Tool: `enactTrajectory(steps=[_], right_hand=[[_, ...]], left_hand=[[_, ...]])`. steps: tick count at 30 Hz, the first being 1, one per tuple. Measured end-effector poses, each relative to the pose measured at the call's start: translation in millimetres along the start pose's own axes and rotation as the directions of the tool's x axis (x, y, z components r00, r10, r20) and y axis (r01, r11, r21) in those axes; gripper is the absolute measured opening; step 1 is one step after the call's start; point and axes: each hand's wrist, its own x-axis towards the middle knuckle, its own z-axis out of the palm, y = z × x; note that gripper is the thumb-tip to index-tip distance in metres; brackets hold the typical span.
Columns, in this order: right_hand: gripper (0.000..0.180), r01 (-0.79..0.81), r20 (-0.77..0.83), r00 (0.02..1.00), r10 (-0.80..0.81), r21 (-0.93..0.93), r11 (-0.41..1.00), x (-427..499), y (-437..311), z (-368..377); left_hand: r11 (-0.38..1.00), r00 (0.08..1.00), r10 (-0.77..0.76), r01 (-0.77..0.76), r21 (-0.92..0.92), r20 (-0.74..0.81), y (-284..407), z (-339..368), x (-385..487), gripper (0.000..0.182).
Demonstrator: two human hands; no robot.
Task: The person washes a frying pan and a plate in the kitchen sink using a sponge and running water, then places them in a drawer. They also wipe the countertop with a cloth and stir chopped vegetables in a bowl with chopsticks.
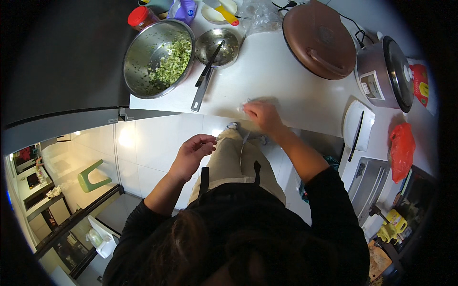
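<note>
My right hand [263, 113] is at the front edge of the white countertop [286, 85], its fingers closed on a small piece of whitish, crumpled material, perhaps tissue or plastic [246, 104]. My left hand [198, 152] hovers in front of the counter with curled fingers, and nothing shows in it. At the counter's left end stands a large steel bowl [137, 64] of chopped green vegetables [173, 64]. Beside it is a smaller steel bowl or ladle [229, 53] with a grey handle, and black chopsticks or tongs [210, 64] lie across it.
A brown lidded appliance [315, 39] and a rice cooker [375, 75] stand at the back right. Near them are a white dish [357, 125] with a black utensil and a red plastic bag [402, 153]. A red-lidded jar [139, 16] and a yellow-handled knife or scraper [226, 14] lie behind the bowls.
</note>
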Motion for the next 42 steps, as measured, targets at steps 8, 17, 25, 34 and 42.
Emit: enactTrajectory(steps=[8,17,25,34,42], right_hand=[[0.021,0.166,0.2,0.965,-0.168,0.031,0.986,117.7,-8.3,59.3],[0.013,0.271,0.247,0.935,-0.254,-0.035,0.962,15.1,12.7,-10.7],[0.016,0.355,0.144,0.933,-0.331,-0.211,0.911,-42.3,16.0,-33.8],[0.018,0.054,0.045,0.998,-0.046,-0.193,0.98,-74.6,13.3,-38.9],[0.011,0.001,-0.034,0.999,0.006,0.201,0.98,26.3,-8.8,12.5]], left_hand=[[0.998,0.999,-0.014,0.016,0.054,-0.033,-3.7,-21.2,0.5,0.023],[0.999,0.993,-0.022,0.025,0.025,-0.12,-9.0,-21.3,-3.7,0.025],[0.998,0.998,-0.022,0.026,0.061,-0.059,-3.8,-1.4,8.6,0.023],[0.993,0.999,-0.043,0.041,0.109,0.02,5.7,10.1,22.0,0.026],[0.99,0.999,-0.04,0.035,0.135,0.033,3.2,13.6,22.6,0.024]])
